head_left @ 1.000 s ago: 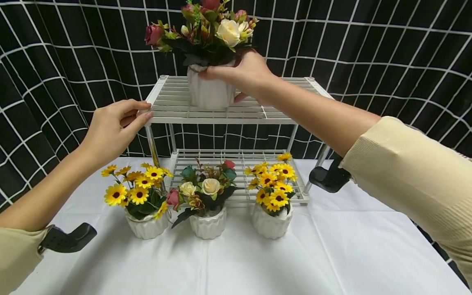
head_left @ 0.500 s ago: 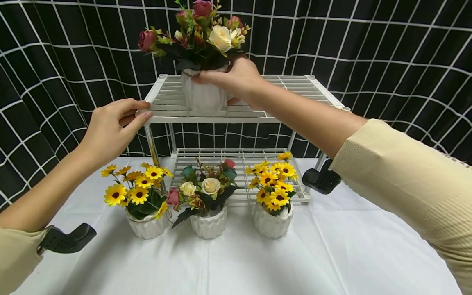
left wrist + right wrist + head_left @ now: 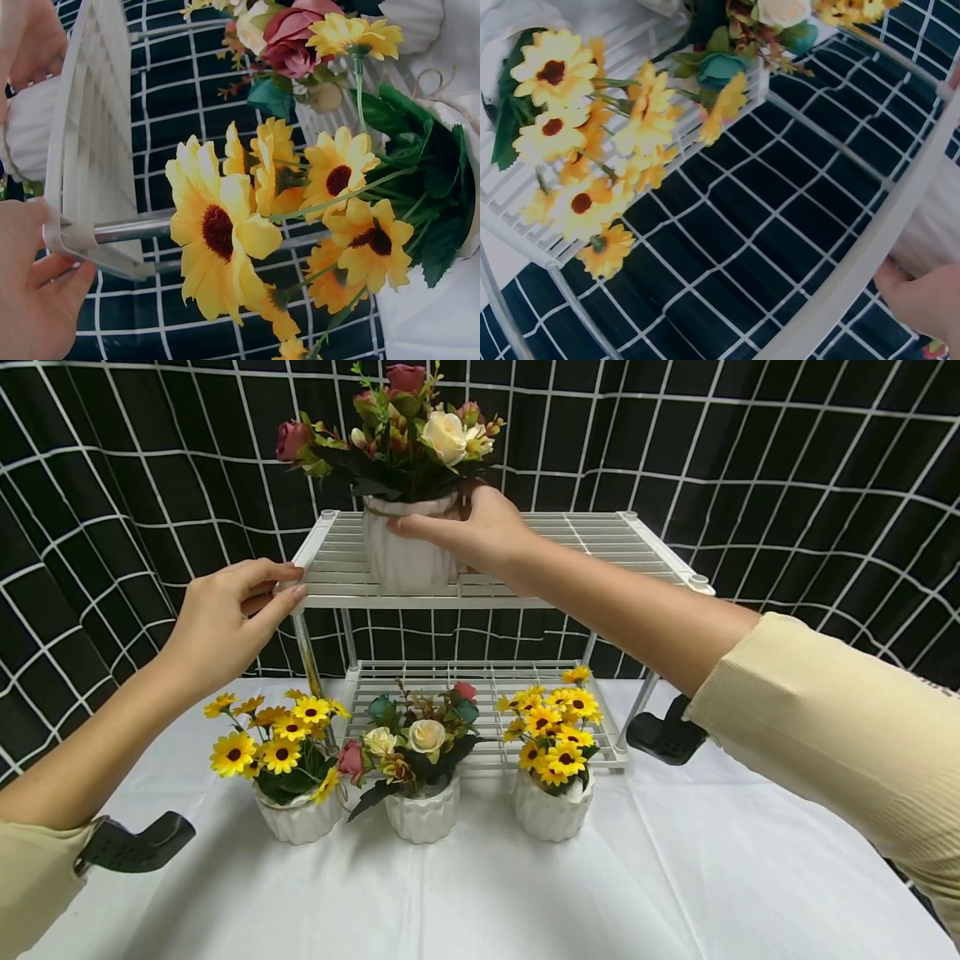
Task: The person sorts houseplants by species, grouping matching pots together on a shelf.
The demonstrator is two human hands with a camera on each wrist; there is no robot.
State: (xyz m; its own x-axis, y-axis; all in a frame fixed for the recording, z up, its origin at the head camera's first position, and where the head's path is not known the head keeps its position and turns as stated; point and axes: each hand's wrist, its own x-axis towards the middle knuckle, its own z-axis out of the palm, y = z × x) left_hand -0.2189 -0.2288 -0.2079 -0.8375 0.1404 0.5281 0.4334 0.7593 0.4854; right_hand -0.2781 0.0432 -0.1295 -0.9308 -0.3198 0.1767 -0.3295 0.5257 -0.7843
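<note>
My right hand (image 3: 480, 531) grips a white flower pot (image 3: 408, 552) from its right side, thumb across the front just under the rim. Dark red and cream roses (image 3: 405, 435) fill this pot, which stands upright at the left part of the upper shelf (image 3: 585, 539). Its base overlaps the shelf's front edge in the head view. My left hand (image 3: 225, 618) pinches the front left corner of that shelf between thumb and fingers. In the left wrist view the left fingertips (image 3: 71, 289) lie around the white corner. The right fingers behind the pot are mostly hidden.
Below, a lower wire shelf (image 3: 487, 672) sits on the white cloth (image 3: 465, 902). Before it stand a left sunflower pot (image 3: 298, 818), a mixed rose pot (image 3: 423, 814) and a right sunflower pot (image 3: 551, 810). A black curtain with white grid lines (image 3: 750, 460) hangs behind.
My right hand has moved the rose pot slightly left and lower over the upper shelf. My left hand has kept its hold on the shelf corner.
</note>
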